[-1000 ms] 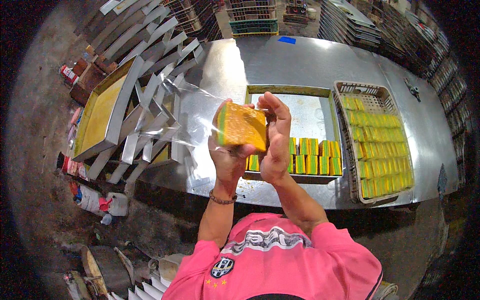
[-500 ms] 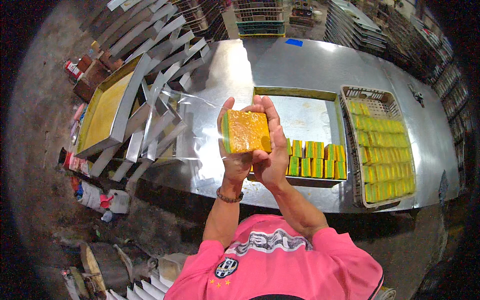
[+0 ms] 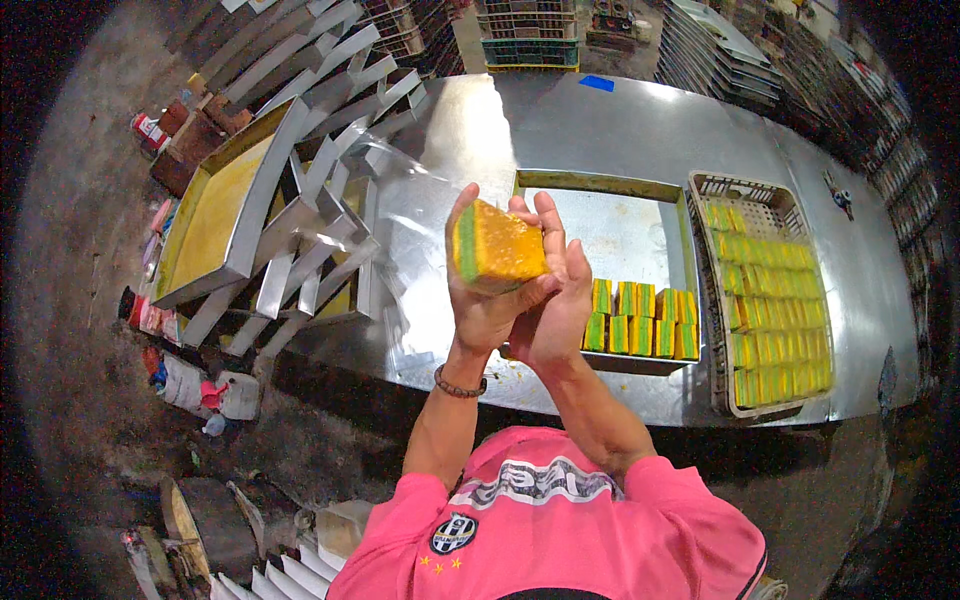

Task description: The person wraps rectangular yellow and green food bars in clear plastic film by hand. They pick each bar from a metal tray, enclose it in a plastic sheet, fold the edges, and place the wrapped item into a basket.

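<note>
A square block of layered cake (image 3: 500,243), green and yellow at the side with a glossy orange top, is held up above the steel table. My left hand (image 3: 485,318) is closed around its left side and underside, a beaded bracelet at the wrist. Against the cake's right side, my right hand (image 3: 560,310) cups it, with fingers reaching up behind its edge. Both palms are close together, so part of the grip is hidden. A blurred, clear plastic film (image 3: 400,160) shows to the left of the hands.
Right of my hands, a metal tray (image 3: 688,240) holds several cut cake pieces (image 3: 640,335) along its near side. Beyond it stands a plastic crate (image 3: 697,215) with rows of cake pieces. Crisscrossed metal trays (image 3: 255,220) are stacked at the left. A blue scrap (image 3: 597,84) lies on the table (image 3: 560,120).
The cake has tilted, now showing more of its layered side. My right hand has slid lower and to the right. The clear film, earlier stretched out left of the cake, has shifted and looks blurred.
</note>
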A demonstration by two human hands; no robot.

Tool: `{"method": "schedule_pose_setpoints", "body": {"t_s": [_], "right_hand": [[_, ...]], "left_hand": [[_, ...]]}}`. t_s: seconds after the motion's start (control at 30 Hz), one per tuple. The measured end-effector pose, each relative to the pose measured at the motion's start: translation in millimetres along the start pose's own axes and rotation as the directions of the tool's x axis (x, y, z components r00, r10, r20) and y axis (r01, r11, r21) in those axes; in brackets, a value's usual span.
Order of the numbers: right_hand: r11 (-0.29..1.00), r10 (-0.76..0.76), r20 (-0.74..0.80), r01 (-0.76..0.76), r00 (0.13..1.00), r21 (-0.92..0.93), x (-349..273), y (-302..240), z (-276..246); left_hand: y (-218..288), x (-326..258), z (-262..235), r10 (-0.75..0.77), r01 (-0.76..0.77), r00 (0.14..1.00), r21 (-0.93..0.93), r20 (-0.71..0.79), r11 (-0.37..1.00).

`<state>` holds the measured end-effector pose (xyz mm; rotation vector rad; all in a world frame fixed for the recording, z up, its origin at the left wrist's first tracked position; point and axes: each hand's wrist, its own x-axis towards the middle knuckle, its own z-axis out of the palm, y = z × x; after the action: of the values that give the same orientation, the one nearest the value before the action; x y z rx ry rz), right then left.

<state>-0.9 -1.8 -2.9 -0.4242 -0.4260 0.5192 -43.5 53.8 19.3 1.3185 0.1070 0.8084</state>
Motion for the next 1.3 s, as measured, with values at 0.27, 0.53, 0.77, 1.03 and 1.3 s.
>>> {"method": "schedule_pose_setpoints", "body": {"t_s": [0.27, 0.53, 0.77, 1.03, 1.3], "right_hand": [[0.983, 0.128, -0.056, -0.119, 0.990, 0.142, 1.3, -10.7, 6.7], [0.998, 0.026, 0.025, -0.024, 0.999, -0.056, -3.1, -7.6, 5.1], [0.999, 0.042, 0.010, -0.042, 0.999, -0.011, -2.6, -12.5, 7.6], [0.982, 0.106, -0.027, -0.100, 0.994, 0.160, 1.7, -14.8, -5.3], [0.976, -0.026, -0.031, 0.018, 0.999, -0.218, -6.4, 7.4, 5.5]], "left_hand": [[-1.4, 10.4, -13.5, 0.201, -0.187, 0.979, -0.261, 0.027, 0.947], [-13.4, -0.7, -11.6, 0.200, -0.198, 0.980, -0.169, -0.005, 0.966], [-23.0, -5.2, -10.9, 0.120, -0.112, 0.991, -0.126, 0.057, 0.986], [-33.7, -7.6, -7.5, 0.195, -0.184, 0.981, -0.314, 0.003, 0.932], [-35.1, -16.6, -17.0, 0.082, -0.095, 0.994, -0.205, -0.071, 0.974]]}}
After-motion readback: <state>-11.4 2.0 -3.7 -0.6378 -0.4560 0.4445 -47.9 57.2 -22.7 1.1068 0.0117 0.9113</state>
